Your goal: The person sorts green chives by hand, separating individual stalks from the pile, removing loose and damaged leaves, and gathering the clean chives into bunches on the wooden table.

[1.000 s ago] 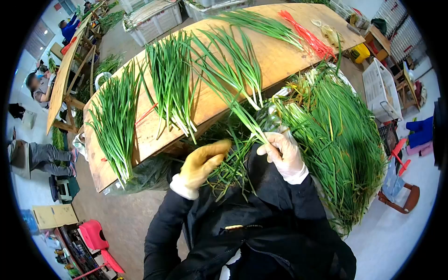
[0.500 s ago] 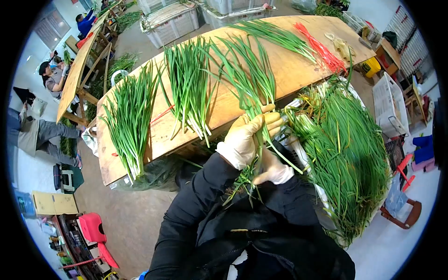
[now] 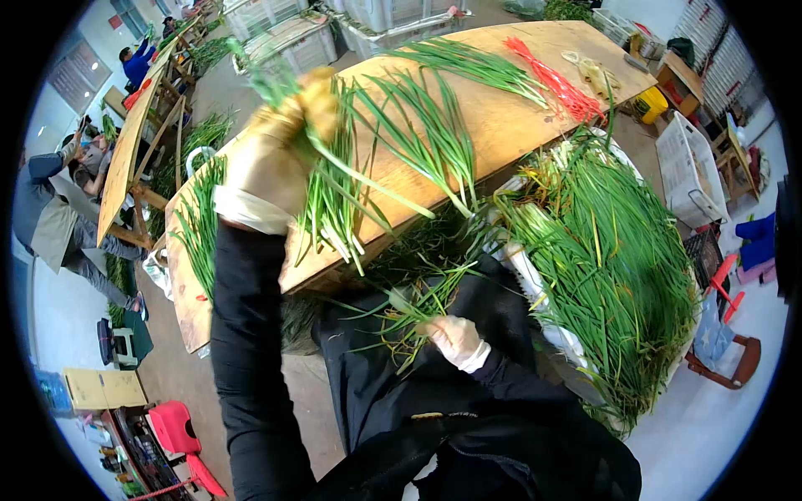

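My left hand (image 3: pixel 280 150), gloved and blurred by motion, is raised over the left part of the wooden table (image 3: pixel 493 125), its fingers closed around several green stalks (image 3: pixel 363 177). It partly hides a bundle of long green leaves (image 3: pixel 199 225) and is beside a second bundle (image 3: pixel 334 217). Near my lap, my right hand (image 3: pixel 455 338) has its gloved fingers together at some loose leaves (image 3: pixel 418 313); what they hold is too blurred to make out. A third bunch (image 3: pixel 430 138) lies mid-table.
A large heap of green leaves (image 3: pixel 601 267) fills a white container on the right. Red ties (image 3: pixel 555 83) and a glove (image 3: pixel 593 73) lie at the table's far right. White crates (image 3: pixel 288 50) stand behind. People (image 3: pixel 63 209) are at the left by another table.
My left hand has moved up and left over the table with stalks in it. My right hand has separated from it and moved down toward my lap. A person at the left has leaned forward.
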